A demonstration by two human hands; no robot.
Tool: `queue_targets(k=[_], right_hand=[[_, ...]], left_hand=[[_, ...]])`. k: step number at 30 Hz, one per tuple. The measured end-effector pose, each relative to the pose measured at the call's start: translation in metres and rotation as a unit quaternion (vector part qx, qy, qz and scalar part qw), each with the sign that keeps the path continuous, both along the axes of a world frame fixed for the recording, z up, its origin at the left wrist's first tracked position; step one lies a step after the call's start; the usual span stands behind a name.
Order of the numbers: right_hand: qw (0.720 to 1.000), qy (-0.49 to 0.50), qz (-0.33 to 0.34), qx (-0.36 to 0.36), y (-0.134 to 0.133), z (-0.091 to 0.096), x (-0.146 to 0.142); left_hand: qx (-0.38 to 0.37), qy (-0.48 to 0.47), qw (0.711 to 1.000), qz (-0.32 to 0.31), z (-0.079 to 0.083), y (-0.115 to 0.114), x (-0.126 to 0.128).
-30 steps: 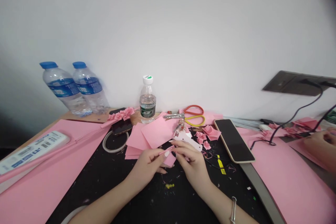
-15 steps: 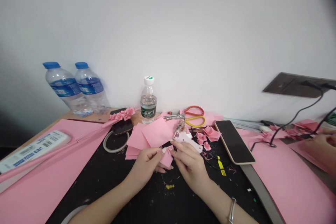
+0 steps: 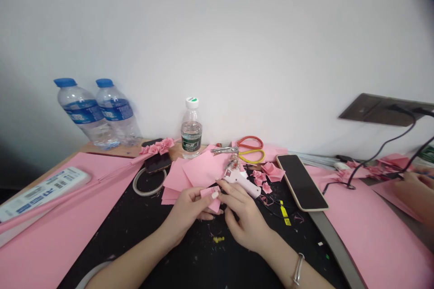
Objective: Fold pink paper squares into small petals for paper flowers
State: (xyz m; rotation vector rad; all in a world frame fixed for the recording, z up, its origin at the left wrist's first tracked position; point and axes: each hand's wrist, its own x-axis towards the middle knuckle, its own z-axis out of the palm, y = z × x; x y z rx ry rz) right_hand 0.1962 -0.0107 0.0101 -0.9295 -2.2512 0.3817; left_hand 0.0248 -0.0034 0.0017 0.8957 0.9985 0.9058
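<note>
While pinching folded pink paper (image 3: 210, 195), hands (image 3: 244, 220) below a capped, part-filled water bottle (image 3: 191, 137).

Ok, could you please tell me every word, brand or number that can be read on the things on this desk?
Small water bottle: dark label, too blurred to read.
Large water bottles: blue labels, too blurred to read.
White carton: blue print and barcode, too small to read.

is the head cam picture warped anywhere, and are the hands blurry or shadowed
In the head view, wide-angle distortion makes the blue-capped water bottles lean outward and bends the wooden tabletop; the top right corner darkens; light is soft; the left hand, right hand and pink paper look reasonably sharp, without hard shadows.
</note>
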Motion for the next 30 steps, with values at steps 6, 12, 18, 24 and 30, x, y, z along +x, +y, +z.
queue_targets(k=[6, 12, 18, 24, 30], right_hand=[[0.993, 0.107, -0.019, -0.054, 0.0026, -0.0038, 0.0012], [0.969, 0.148, -0.054, -0.192, 0.0042, -0.0031, 0.0005], [0.965, 0.092, 0.032, -0.243, 0.0050, -0.0030, -0.0016], [0.968, 0.119, -0.020, -0.221, 0.0019, -0.0075, -0.0053], [0.975, 0.133, -0.051, -0.168, 0.0030, -0.0058, -0.0024]], left_hand=[[0.016, 0.024, 0.999, -0.035, 0.0015, 0.0016, -0.0007], [0.069, 0.038, 0.987, -0.138, -0.0008, 0.0007, -0.0012], [0.081, 0.052, 0.971, -0.219, -0.0001, -0.0043, -0.0023], [0.083, 0.052, 0.977, -0.192, 0.0018, -0.0017, -0.0008], [0.103, 0.077, 0.974, -0.185, 0.0012, -0.0017, -0.0014]])
